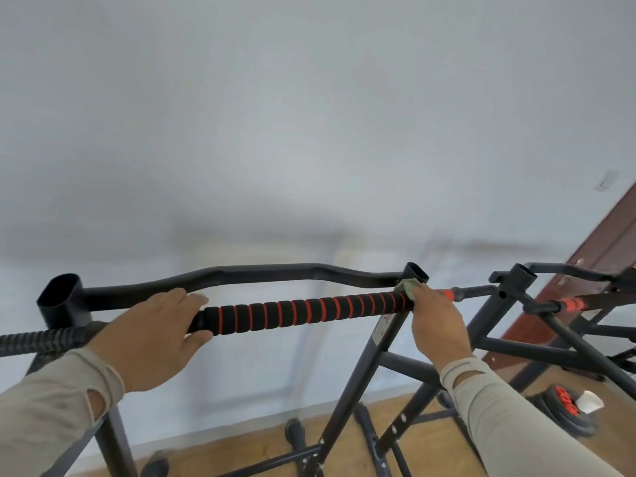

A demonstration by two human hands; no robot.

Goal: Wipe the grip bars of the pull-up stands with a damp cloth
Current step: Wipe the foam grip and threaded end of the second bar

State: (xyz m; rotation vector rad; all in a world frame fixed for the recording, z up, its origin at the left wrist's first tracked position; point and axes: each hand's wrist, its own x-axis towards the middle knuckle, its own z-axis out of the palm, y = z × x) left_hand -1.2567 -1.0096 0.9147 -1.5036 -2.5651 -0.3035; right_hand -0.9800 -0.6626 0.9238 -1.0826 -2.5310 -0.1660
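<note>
Black bars, orange-red rings, pale walls

The foam grip (pixel 303 313) is black with thin orange-red rings along its length; the curved bar (pixel 241 275) behind it and the frame (pixel 385 342) are plain black. The cloth (pixel 407 286) at the right end of the grip is a dull grey-green. Both sleeves (pixel 499 404) are pale beige. On the far right stand (pixel 564 352) — also black — a short grip (pixel 569 303) shows orange-red. The wall (pixel 309 132) is off-white, the floor (pixel 344 438) light brown wood, the door (pixel 605 249) dark reddish-brown.
</note>
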